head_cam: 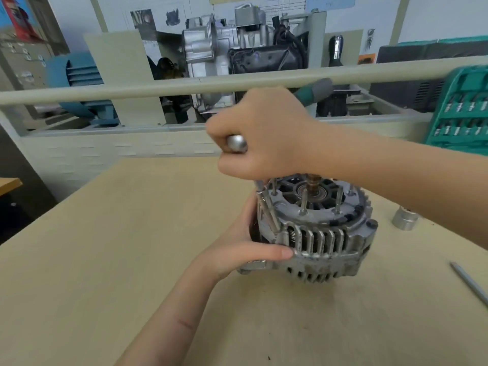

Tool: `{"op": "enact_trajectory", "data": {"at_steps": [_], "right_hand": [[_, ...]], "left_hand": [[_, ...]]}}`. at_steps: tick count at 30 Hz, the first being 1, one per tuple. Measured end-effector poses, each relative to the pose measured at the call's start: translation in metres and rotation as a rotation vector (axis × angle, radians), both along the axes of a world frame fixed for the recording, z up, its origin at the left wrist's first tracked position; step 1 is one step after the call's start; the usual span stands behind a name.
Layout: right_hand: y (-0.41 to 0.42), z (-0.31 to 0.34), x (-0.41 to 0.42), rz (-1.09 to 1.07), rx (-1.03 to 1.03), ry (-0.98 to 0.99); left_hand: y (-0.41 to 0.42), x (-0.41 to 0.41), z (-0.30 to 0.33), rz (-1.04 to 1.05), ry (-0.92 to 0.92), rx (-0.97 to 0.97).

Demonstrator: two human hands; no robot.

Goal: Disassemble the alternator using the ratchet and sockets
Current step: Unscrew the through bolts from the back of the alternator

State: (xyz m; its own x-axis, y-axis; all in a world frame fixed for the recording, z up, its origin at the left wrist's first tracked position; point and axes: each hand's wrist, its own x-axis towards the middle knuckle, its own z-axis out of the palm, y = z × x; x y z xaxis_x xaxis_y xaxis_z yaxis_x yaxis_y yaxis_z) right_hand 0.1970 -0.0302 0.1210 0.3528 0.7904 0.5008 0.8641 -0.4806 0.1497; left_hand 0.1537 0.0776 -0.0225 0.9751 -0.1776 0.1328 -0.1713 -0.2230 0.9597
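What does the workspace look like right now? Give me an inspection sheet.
Surface: light wooden table, scuffed near the work.
Job's things: alternator resting on the table, long bolts standing up from its top; ratchet with a green handle, its extension running down to the alternator's left edge.
Clutter: loose socket to the right; thin metal rod at the right edge.
Hands: right hand grips the ratchet head; left hand holds the alternator's side.
Cables: nothing seen on the table.
Surroundings: green socket case at the right; engine parts behind a rail.
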Motion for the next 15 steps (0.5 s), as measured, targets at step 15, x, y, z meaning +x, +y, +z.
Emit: {"op": "enact_trajectory", "data": {"at_steps": [15], "right_hand": [[-0.051, 0.002, -0.040, -0.197, 0.062, 0.030]], "left_hand": [[-0.049, -0.027, -0.007, 0.325, -0.145, -0.069]]}}
